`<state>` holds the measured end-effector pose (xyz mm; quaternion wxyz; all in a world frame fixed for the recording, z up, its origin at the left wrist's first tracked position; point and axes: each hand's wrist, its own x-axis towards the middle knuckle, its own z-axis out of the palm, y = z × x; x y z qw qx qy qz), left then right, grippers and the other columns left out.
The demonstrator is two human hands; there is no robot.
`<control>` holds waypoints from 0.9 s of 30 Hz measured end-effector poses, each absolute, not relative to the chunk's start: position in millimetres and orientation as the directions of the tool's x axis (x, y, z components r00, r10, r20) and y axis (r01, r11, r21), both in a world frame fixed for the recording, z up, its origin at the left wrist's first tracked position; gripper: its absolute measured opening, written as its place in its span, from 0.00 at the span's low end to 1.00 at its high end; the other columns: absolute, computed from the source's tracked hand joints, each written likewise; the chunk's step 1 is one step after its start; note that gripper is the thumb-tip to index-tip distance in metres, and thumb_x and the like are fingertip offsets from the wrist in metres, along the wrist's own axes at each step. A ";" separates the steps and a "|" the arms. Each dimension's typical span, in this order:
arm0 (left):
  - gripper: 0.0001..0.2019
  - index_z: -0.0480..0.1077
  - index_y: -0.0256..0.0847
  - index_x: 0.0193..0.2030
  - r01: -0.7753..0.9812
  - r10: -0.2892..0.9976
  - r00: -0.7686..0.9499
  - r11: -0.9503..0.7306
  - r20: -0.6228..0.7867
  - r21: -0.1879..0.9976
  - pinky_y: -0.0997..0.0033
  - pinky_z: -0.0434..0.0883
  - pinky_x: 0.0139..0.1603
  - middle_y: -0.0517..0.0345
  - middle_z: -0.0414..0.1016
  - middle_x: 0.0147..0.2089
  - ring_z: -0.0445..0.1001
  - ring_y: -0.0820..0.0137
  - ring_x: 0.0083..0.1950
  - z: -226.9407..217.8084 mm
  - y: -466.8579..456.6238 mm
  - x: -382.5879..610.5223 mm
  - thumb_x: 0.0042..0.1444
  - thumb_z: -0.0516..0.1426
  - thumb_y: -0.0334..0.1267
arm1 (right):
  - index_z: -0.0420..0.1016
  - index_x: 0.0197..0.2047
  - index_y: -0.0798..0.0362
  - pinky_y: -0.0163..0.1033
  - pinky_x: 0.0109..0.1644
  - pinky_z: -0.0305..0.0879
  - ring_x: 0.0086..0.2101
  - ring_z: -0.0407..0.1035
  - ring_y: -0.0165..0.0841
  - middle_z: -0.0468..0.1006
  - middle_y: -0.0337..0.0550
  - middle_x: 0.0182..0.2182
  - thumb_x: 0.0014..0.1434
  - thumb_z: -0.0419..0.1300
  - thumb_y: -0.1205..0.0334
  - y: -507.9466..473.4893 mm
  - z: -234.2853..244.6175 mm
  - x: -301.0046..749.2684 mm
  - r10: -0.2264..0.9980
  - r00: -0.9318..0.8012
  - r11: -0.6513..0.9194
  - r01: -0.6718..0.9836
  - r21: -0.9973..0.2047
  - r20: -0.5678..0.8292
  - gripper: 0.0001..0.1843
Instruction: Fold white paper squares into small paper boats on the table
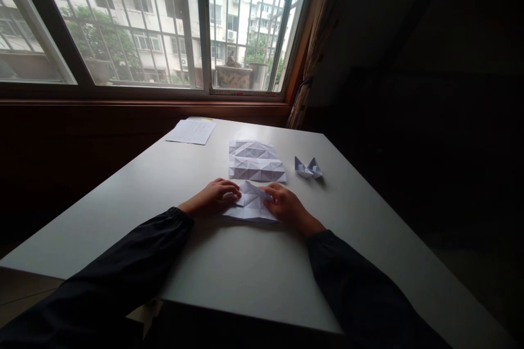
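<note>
A creased sheet of white paper [254, 208] lies on the table in front of me, its far part raised into a peak. My left hand [216, 195] rests on its left side with the fingers bent over the edge. At the right side, my right hand [284, 204] pinches the paper between thumb and fingers. Just beyond it lies another creased paper [257, 166], covered in triangular folds and spread out. To the right stands a folded paper boat [308, 168] with two pointed ends.
The white table [123, 212] narrows away from me toward a barred window [164, 27]. Written sheets [191, 132] lie at its far left corner. A tied curtain [307, 87] hangs beside the window, and the right side of the room is dark.
</note>
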<state>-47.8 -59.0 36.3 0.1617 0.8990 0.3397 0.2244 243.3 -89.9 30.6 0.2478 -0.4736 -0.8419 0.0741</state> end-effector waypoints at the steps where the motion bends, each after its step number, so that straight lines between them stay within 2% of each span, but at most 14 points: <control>1: 0.16 0.79 0.47 0.52 0.541 0.678 0.670 -0.724 0.302 0.427 0.60 0.69 0.63 0.54 0.78 0.60 0.73 0.61 0.60 35.1 -59.3 -47.5 0.68 0.55 0.49 | 0.74 0.64 0.41 0.38 0.45 0.73 0.42 0.76 0.36 0.79 0.44 0.52 0.62 0.63 0.66 -89.8 30.8 243.0 0.822 -0.446 0.560 0.745 -0.363 0.355 0.27; 3: 0.15 0.78 0.47 0.53 0.553 0.673 0.672 -0.733 0.309 0.396 0.58 0.68 0.65 0.54 0.77 0.61 0.71 0.59 0.63 32.0 -59.3 -46.5 0.67 0.56 0.49 | 0.73 0.65 0.40 0.41 0.51 0.73 0.49 0.75 0.39 0.78 0.44 0.56 0.62 0.62 0.67 -88.7 30.5 243.1 0.797 -0.476 0.598 0.712 -0.369 0.372 0.28; 6: 0.19 0.72 0.46 0.62 0.579 0.685 0.676 -0.722 0.273 0.378 0.54 0.66 0.68 0.54 0.77 0.61 0.66 0.57 0.70 27.3 -58.3 -44.5 0.69 0.53 0.46 | 0.72 0.65 0.41 0.46 0.59 0.71 0.55 0.72 0.42 0.77 0.43 0.59 0.62 0.62 0.68 -85.5 28.4 244.0 0.770 -0.509 0.634 0.676 -0.374 0.386 0.29; 11: 0.22 0.64 0.45 0.68 0.618 0.694 0.691 -0.713 0.204 0.331 0.49 0.63 0.72 0.52 0.74 0.64 0.59 0.55 0.75 24.9 -57.5 -41.2 0.69 0.51 0.42 | 0.72 0.65 0.42 0.50 0.62 0.69 0.57 0.71 0.43 0.77 0.43 0.60 0.62 0.60 0.70 -82.8 25.4 243.8 0.750 -0.527 0.658 0.653 -0.375 0.400 0.30; 15: 0.33 0.54 0.39 0.74 0.607 0.664 0.726 -0.741 0.180 0.287 0.48 0.59 0.74 0.46 0.71 0.67 0.53 0.53 0.77 27.8 -58.0 -38.7 0.63 0.54 0.36 | 0.72 0.66 0.45 0.49 0.61 0.69 0.55 0.72 0.44 0.78 0.45 0.58 0.62 0.60 0.68 -86.0 29.9 239.8 0.759 -0.523 0.649 0.652 -0.392 0.386 0.29; 18: 0.36 0.51 0.36 0.75 0.608 0.657 0.737 -0.748 0.159 0.266 0.48 0.57 0.75 0.41 0.65 0.71 0.50 0.52 0.78 29.3 -57.7 -37.1 0.62 0.55 0.36 | 0.70 0.67 0.49 0.46 0.55 0.71 0.48 0.76 0.42 0.82 0.49 0.51 0.63 0.61 0.65 -87.6 34.1 237.0 0.818 -0.439 0.571 0.696 -0.435 0.371 0.29; 21: 0.36 0.51 0.36 0.75 0.611 0.656 0.739 -0.749 0.154 0.255 0.49 0.55 0.75 0.41 0.61 0.73 0.50 0.52 0.78 28.1 -56.6 -36.6 0.62 0.55 0.37 | 0.69 0.67 0.49 0.42 0.49 0.72 0.41 0.77 0.39 0.83 0.47 0.43 0.64 0.61 0.63 -85.0 34.6 235.5 0.873 -0.335 0.475 0.749 -0.461 0.355 0.28; 24: 0.35 0.52 0.38 0.75 0.606 0.647 0.742 -0.760 0.175 0.238 0.51 0.55 0.75 0.42 0.63 0.72 0.52 0.52 0.77 26.3 -55.5 -35.9 0.63 0.56 0.41 | 0.70 0.65 0.50 0.42 0.48 0.71 0.39 0.78 0.40 0.83 0.47 0.41 0.63 0.63 0.58 -79.3 32.7 233.2 0.913 -0.225 0.362 0.832 -0.421 0.340 0.28; 27: 0.33 0.55 0.39 0.72 0.612 0.647 0.738 -0.762 0.193 0.212 0.51 0.55 0.73 0.42 0.65 0.71 0.57 0.52 0.75 27.6 -56.0 -33.8 0.63 0.57 0.45 | 0.68 0.65 0.52 0.42 0.46 0.71 0.40 0.79 0.43 0.84 0.52 0.41 0.61 0.66 0.51 -74.2 31.8 229.5 0.950 -0.088 0.200 0.908 -0.368 0.299 0.31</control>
